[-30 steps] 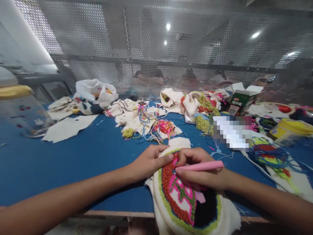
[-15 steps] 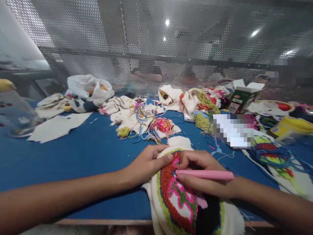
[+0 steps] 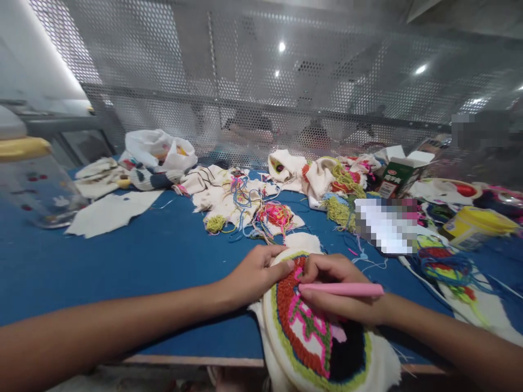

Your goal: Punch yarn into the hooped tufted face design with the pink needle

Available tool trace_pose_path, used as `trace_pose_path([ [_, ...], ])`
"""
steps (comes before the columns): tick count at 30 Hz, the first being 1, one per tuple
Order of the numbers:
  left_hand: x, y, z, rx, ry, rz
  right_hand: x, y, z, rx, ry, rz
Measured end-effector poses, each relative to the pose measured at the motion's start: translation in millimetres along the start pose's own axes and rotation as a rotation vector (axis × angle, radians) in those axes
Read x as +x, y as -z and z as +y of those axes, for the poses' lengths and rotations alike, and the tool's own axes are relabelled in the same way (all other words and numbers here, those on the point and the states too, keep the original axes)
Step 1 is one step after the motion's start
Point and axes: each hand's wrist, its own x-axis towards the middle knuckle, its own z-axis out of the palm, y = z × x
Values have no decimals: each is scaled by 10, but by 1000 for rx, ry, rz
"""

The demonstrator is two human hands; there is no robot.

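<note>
A round embroidery hoop (image 3: 267, 311) leans tilted at the table's front edge, stretched with cream cloth (image 3: 386, 362). Its tufted design (image 3: 294, 326) has red, green, pink and black yarn areas inside a lime border. My left hand (image 3: 254, 277) grips the hoop's upper left rim, thumb on the front over the red yarn, the other fingers partly hidden behind. Between the thumb and fingers of my right hand (image 3: 341, 267) is a pink-handled punch needle (image 3: 347, 289), lying nearly level. Its tip meets the upper middle of the design; the point itself is hard to make out.
Behind the hoop lie cloth scraps (image 3: 220, 190) and tangled yarn (image 3: 275, 215). To the right are a blurred-out phone (image 3: 386, 226) with a white cable, a yellow tub (image 3: 476, 226) and a green box (image 3: 398, 174). A clear bottle (image 3: 38, 185) stands left. A perforated metal screen (image 3: 253, 98) rises behind.
The view has shifted slightly, so the bottle at the left shows more fully. Both hands keep their hold on the hoop and the punch needle, whose tip stays near the same spot.
</note>
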Motion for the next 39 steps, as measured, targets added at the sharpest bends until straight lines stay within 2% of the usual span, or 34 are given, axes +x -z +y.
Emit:
trace_pose_path([
  [10, -4, 7, -24, -58, 18, -28, 8, -30, -23, 85, -130, -7],
  [21, -7, -5, 21, -49, 24, -20, -37, -2, 15, -46, -38, -22],
  [27, -9, -10, 10, -68, 45, -20, -36, -12, 20, -45, -19, -16],
  [39, 3, 1, -19, -39, 38, -17, -15, -7, 19, 8, -62, -27],
])
